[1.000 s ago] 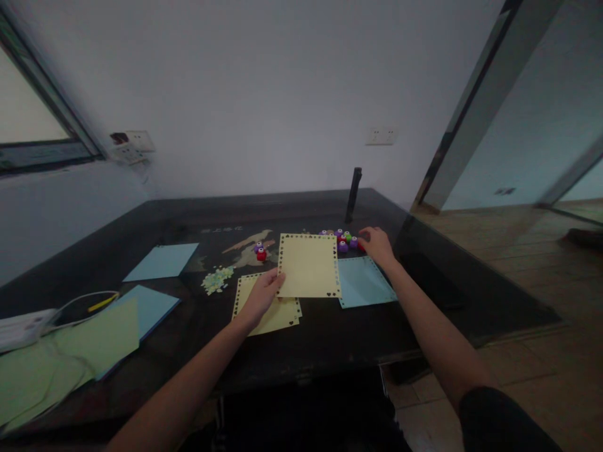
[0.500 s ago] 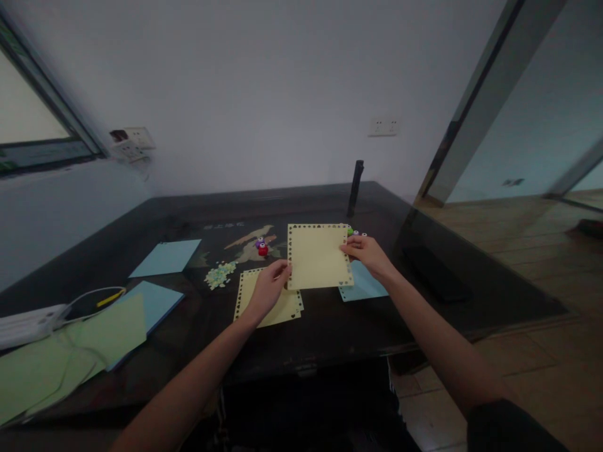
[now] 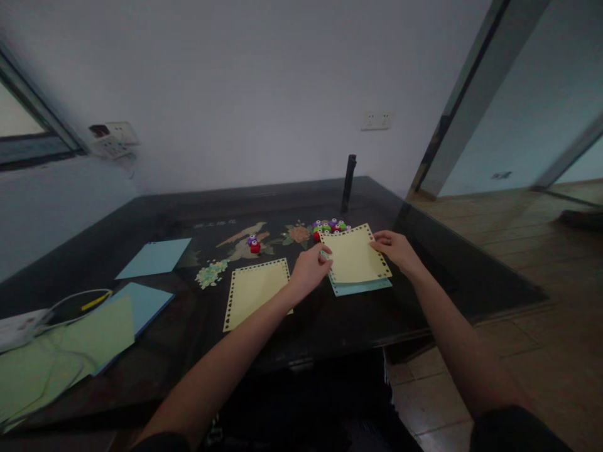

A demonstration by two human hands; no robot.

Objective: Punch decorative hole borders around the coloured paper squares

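Between my two hands is a yellow sheet of paper (image 3: 355, 256) with small holes punched along its edges. My left hand (image 3: 313, 266) pinches its left edge and my right hand (image 3: 393, 248) grips its right edge. Below it a blue punched sheet (image 3: 362, 287) shows only along its lower side. Left of my left hand, another yellow punched sheet (image 3: 257, 292) lies on the dark table, partly covered by my forearm. Small red, green and purple pieces with eye-like tops (image 3: 334, 225) cluster just behind the held sheet.
A pile of small paper cut-outs (image 3: 211, 274) lies left of centre, near two more eye-topped pieces (image 3: 254, 244). Blue sheets (image 3: 153, 258) and green sheets (image 3: 108, 326) occupy the left side, beside a white cord. A black upright object (image 3: 348, 183) stands at the back.
Both hands have carried the yellow sheet to the right and lower, over the blue sheet. The other yellow sheet and the cluster of eye-topped pieces are now more exposed.
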